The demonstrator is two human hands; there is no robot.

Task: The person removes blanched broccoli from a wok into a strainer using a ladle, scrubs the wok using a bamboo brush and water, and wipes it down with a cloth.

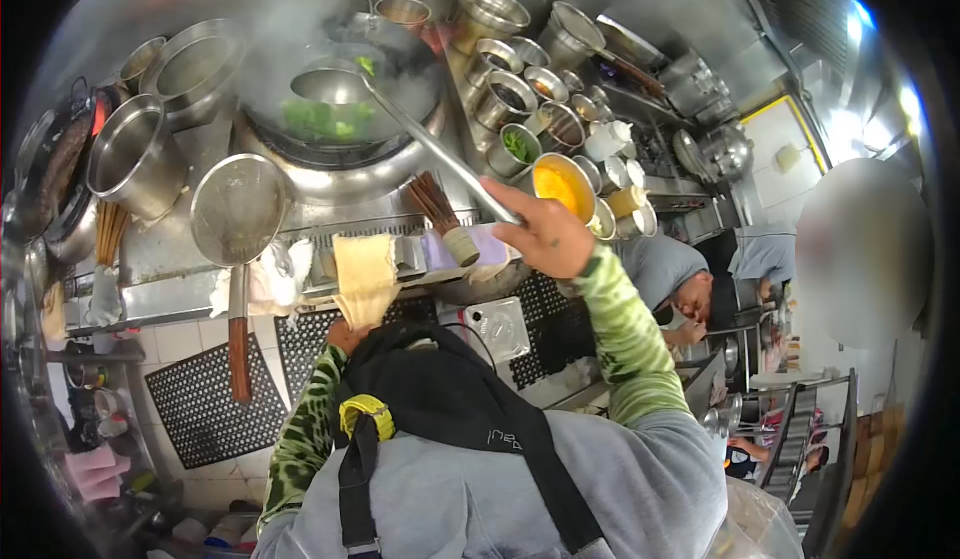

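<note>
My right hand [548, 229] is closed around the end of a long steel ladle [430, 141]. The ladle's bowl is inside a large wok [420, 109], above bright green vegetables [328, 119] blurred by steam. My left hand [348, 336] is low in front of the stove, at the lower end of a hanging yellow cloth [365, 271]. A black cap hides most of that hand, and its fingers do not show. A bamboo wok brush [440, 221] lies on the stove edge near my right hand.
A wood-handled strainer [238, 209] juts over the stove edge, left of the wok. Beside it stands a deep steel pot [138, 159]. Several seasoning containers, including a bowl of orange liquid [562, 187], crowd the right. A co-worker [665, 274] bends over at the right.
</note>
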